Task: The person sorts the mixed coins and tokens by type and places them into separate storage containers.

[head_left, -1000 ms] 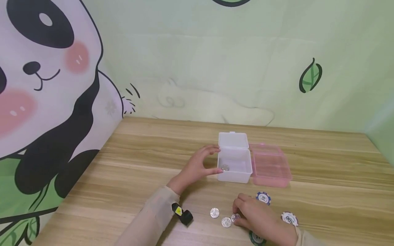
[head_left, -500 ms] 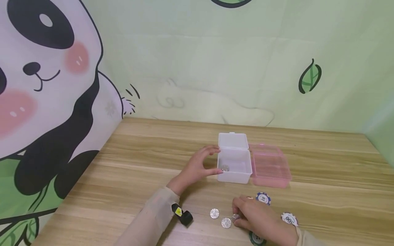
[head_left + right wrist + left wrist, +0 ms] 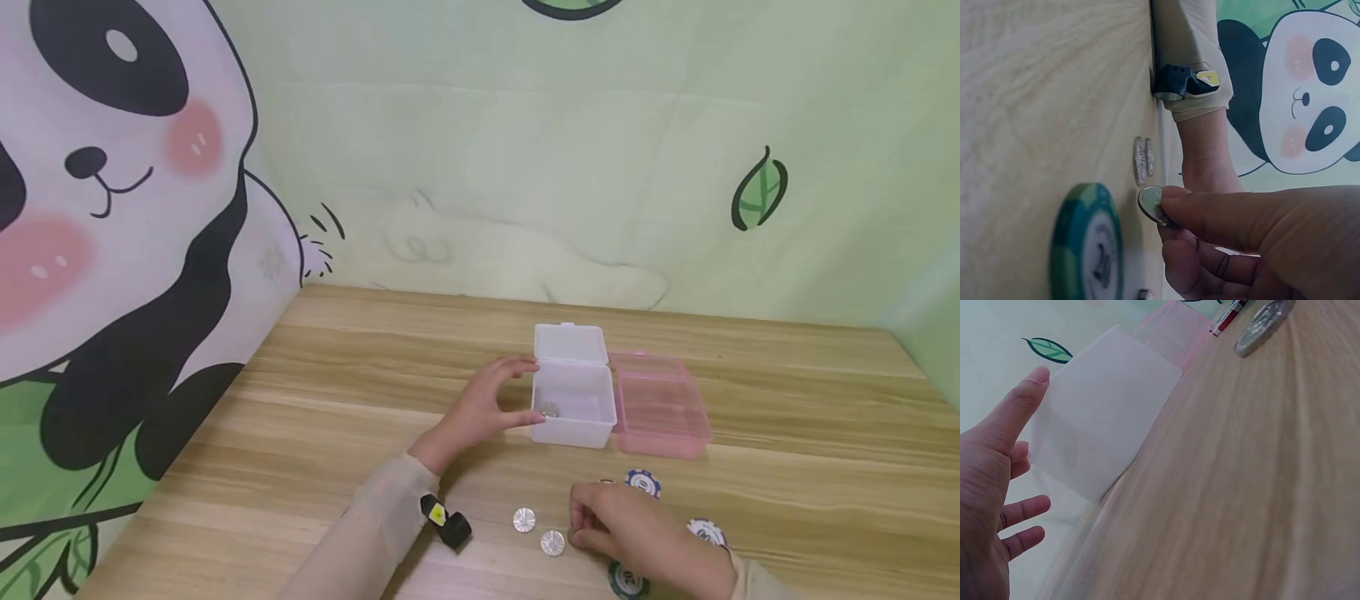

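Observation:
My right hand [image 3: 637, 533] pinches a silver coin [image 3: 1149, 201] between thumb and fingers, low over the table; in the head view the fingers mostly hide it. Just left of it, two more silver coins [image 3: 524, 520] lie flat on the wood. My left hand [image 3: 480, 404] is beside a white plastic box [image 3: 573, 433] with its lid tipped back, thumb and fingertips spread along the left rim. One silver coin [image 3: 550, 410] is inside the box, at the front left. A green poker chip [image 3: 1088, 244] lies close beneath the right hand.
A pink translucent box [image 3: 663, 408] stands against the white box's right side. Near the right hand are a blue poker chip [image 3: 643, 482] and a white one [image 3: 707, 532]. A panda-print wall covering [image 3: 480, 167] borders the table's back and left.
The right hand's fingers have closed around the third coin, which lay flat and visible on the table and is now pinched. The left hand and both boxes stay in place.

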`<state>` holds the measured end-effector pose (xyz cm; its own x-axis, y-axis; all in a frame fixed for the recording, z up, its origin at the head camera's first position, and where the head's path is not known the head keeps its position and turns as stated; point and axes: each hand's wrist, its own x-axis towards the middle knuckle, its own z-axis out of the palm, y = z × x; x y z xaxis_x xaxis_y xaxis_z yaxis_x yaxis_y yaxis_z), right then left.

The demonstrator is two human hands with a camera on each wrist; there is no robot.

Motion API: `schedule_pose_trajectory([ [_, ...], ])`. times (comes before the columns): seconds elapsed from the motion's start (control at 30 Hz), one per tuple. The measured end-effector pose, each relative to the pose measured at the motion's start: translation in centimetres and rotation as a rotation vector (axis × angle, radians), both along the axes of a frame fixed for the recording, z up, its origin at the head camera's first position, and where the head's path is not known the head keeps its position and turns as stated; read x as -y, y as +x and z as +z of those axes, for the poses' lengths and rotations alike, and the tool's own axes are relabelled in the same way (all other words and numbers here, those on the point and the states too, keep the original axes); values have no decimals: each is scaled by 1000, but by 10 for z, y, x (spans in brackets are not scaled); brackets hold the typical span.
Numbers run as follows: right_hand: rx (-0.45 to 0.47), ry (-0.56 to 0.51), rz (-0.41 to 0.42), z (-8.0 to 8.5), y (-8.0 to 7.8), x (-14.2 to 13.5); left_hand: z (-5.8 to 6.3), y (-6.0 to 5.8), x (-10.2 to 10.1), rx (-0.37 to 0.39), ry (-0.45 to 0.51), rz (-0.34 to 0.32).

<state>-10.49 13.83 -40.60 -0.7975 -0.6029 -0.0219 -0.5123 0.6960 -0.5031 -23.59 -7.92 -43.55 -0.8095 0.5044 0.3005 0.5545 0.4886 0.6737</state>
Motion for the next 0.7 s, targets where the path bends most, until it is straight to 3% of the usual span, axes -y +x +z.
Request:
schedule_pose_trajectory([
  [0.5,-17,-93,-10,17,-14,-9,-1,-2,-1,10,16,1],
  [0.7,27,-104,-27,31,-24,-11,0,-1,-1,4,9,0],
])
